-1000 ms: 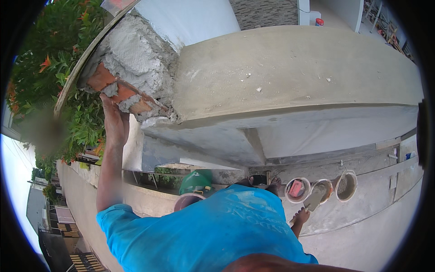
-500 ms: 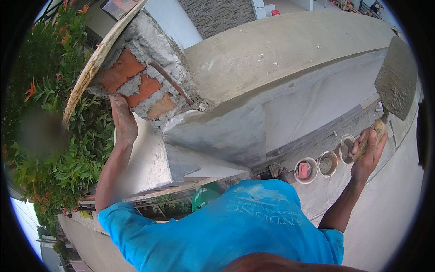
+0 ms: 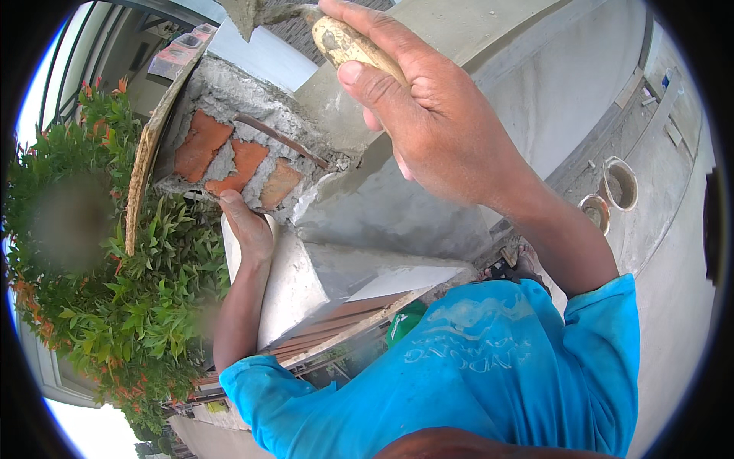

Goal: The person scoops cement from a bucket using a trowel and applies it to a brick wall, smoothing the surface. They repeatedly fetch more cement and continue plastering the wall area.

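Note:
My right hand is closed round the speckled wooden handle of a trowel at upper middle. Its mortar-coated metal runs off the top of the frame, above the rough masonry corner. That corner has broken orange bricks in grey mortar and a thin brown strip along it. My left hand rests at the lower edge of the bricks, its fingers fairly straight, tips partly hidden against the masonry. A bent, pale board curves along the corner's left side.
Leafy shrubs crowd the left. A smooth concrete ledge extends rightward. Two buckets stand on the paving at right. A pale block sits below the corner. Something green is low behind my body.
My right hand has swung up from down by the buckets, via the far right, to top middle with the trowel. My left hand stays at the bricks. The view has turned.

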`<state>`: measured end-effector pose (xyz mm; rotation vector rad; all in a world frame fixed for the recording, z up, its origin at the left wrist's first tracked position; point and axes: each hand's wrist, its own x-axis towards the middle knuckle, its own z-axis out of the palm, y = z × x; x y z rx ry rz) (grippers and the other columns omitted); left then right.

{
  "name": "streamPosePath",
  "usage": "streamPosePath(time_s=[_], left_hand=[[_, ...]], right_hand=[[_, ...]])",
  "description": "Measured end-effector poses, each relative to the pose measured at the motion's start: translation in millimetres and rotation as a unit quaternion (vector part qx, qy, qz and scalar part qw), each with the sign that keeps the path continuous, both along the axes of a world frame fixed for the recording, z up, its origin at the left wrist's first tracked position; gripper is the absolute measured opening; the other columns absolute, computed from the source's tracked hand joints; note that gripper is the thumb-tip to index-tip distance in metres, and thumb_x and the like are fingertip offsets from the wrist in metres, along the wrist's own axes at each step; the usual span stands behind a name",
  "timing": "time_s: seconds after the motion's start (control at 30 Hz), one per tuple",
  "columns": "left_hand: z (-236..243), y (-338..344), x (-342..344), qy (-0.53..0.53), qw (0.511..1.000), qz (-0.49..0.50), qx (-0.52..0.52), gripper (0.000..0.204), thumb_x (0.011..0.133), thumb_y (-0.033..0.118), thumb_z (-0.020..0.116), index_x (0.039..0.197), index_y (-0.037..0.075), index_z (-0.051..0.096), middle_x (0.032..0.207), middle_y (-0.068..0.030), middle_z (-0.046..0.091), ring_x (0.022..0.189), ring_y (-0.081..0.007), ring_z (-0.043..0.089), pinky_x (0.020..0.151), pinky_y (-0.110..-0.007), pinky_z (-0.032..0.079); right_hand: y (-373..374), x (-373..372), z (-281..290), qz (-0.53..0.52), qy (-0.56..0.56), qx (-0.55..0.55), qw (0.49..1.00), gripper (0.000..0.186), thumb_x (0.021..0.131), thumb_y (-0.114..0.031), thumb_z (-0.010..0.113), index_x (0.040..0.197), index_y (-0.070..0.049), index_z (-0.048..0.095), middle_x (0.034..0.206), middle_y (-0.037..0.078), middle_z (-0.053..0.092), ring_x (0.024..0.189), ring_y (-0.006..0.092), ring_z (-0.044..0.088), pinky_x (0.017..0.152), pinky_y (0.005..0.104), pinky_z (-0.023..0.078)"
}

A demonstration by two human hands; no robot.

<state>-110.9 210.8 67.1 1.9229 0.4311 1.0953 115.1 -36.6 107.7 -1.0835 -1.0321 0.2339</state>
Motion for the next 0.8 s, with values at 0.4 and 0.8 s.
streamPosePath(time_s=[0.4,0.8], left_hand=[[6,3,-1,0.041,0.998,-0.025,0.041,0.085,0.106,0.066,0.032,0.156,-0.002,0.030,0.156,-0.0140,0.041,0.142,-0.0266,0.044,0.120,-0.042,0.034],[3,3,-6,0.021,1.000,0.008,0.018,0.084,0.106,0.066,0.034,0.158,0.000,0.026,0.159,-0.0130,0.038,0.145,-0.0269,0.040,0.122,-0.044,0.031]], right_hand=[[9,3,-5,-0.030,-0.028,-0.021,0.999,0.049,0.103,-0.024,0.050,0.148,-0.003,0.051,0.120,0.029,0.069,0.114,0.0441,0.065,0.102,0.0457,0.050],[18,6,-21,-0.044,-0.106,-0.051,0.992,0.048,0.104,-0.023,0.047,0.146,-0.002,0.053,0.107,0.029,0.072,0.101,0.0440,0.069,0.093,0.0474,0.053]])
